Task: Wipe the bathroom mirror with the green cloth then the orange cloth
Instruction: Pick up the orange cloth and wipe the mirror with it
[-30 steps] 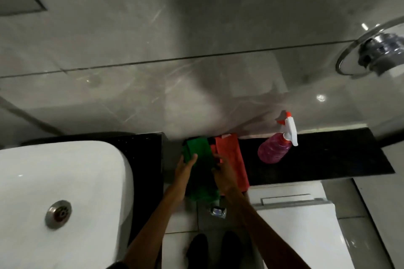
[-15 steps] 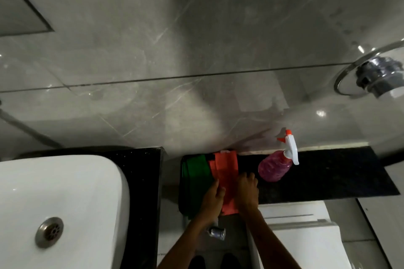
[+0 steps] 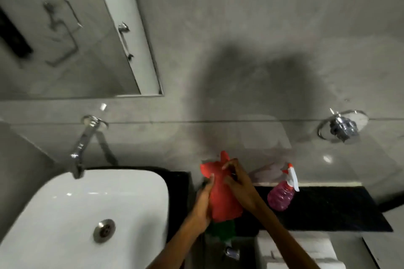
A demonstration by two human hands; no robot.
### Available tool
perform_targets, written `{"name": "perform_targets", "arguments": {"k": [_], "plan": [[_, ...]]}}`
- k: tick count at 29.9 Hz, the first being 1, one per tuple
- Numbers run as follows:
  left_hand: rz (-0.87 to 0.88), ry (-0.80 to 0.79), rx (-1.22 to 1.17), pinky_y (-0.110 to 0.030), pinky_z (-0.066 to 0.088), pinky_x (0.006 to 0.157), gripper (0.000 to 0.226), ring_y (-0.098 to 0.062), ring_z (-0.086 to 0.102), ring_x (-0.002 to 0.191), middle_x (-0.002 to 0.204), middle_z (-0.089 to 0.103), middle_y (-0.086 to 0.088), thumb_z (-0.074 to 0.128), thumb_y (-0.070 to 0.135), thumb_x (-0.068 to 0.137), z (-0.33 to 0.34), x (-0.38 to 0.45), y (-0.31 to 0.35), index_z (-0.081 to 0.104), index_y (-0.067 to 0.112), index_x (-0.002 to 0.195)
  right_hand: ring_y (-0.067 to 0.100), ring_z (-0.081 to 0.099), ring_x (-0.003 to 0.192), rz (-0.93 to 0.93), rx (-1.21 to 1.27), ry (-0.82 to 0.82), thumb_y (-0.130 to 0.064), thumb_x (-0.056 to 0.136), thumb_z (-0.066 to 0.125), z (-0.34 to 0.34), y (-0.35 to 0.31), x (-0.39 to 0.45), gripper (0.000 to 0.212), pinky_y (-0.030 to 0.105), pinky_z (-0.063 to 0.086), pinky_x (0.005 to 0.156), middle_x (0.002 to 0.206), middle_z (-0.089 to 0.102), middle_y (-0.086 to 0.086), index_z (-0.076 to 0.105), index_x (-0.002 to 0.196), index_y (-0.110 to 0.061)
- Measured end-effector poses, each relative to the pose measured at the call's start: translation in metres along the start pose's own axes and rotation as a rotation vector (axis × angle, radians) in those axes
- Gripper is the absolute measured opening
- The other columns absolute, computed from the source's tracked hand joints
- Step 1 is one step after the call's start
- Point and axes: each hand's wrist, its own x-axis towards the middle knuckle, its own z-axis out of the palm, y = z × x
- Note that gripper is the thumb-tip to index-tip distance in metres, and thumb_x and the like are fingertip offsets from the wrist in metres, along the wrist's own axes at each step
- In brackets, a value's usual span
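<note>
The orange cloth (image 3: 223, 196) is lifted off the black ledge and held between both hands in the middle of the view. My left hand (image 3: 202, 205) grips its left edge and my right hand (image 3: 237, 181) grips its right side near the top. The green cloth (image 3: 222, 229) shows as a dark green patch just below the orange one, mostly hidden by it. The bathroom mirror (image 3: 65, 35) hangs on the wall at the upper left, above the basin.
A white basin (image 3: 65, 214) with a chrome tap (image 3: 84, 144) fills the lower left. A pink spray bottle (image 3: 282, 192) lies on the black ledge (image 3: 328, 207) right of my hands. A chrome fitting (image 3: 343, 129) is on the right wall. A white toilet cistern (image 3: 295, 251) sits below.
Both hands left the green cloth, took hold of the orange cloth and raised it off the ledge. The view has tilted up, bringing the mirror and tap into sight.
</note>
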Motion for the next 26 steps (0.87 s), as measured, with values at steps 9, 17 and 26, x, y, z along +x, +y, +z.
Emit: {"name": "perform_targets", "arguments": {"k": [9, 17, 26], "plan": [[0.871, -0.013, 0.363, -0.032, 0.063, 0.08, 0.06, -0.023, 0.078, 0.096, 0.111, 0.081, -0.011, 0.09, 0.03, 0.06, -0.013, -0.154, 0.313, 0.074, 0.015, 0.115, 0.014, 0.064, 0.123, -0.689, 0.003, 0.07, -0.012, 0.088, 0.069, 0.068, -0.294, 0.012, 0.046, 0.026, 0.051, 0.101, 0.133, 0.064, -0.003, 0.061, 0.133, -0.018], [1.401, -0.124, 0.589, -0.018, 0.06, 0.08, 0.034, 0.0, 0.077, 0.097, 0.103, 0.081, 0.014, 0.077, 0.007, 0.09, 0.019, -0.234, 0.494, 0.068, 0.02, 0.119, -0.003, 0.054, 0.119, -1.105, -0.014, 0.695, -0.007, 0.101, 0.061, 0.13, -0.455, 0.054, 0.038, -0.004, 0.039, 0.096, 0.142, 0.043, 0.007, 0.064, 0.134, -0.026], [1.768, 0.078, 1.006, -0.028, 0.063, 0.092, 0.046, -0.002, 0.07, 0.115, 0.126, 0.073, 0.022, 0.066, 0.016, 0.099, -0.028, -0.224, 0.558, 0.061, 0.034, 0.14, 0.046, 0.022, 0.155, -1.117, -0.842, 1.01, -0.023, 0.095, 0.069, 0.147, -0.479, 0.128, 0.069, 0.06, 0.02, 0.127, 0.166, 0.028, 0.025, 0.042, 0.155, -0.001]]}}
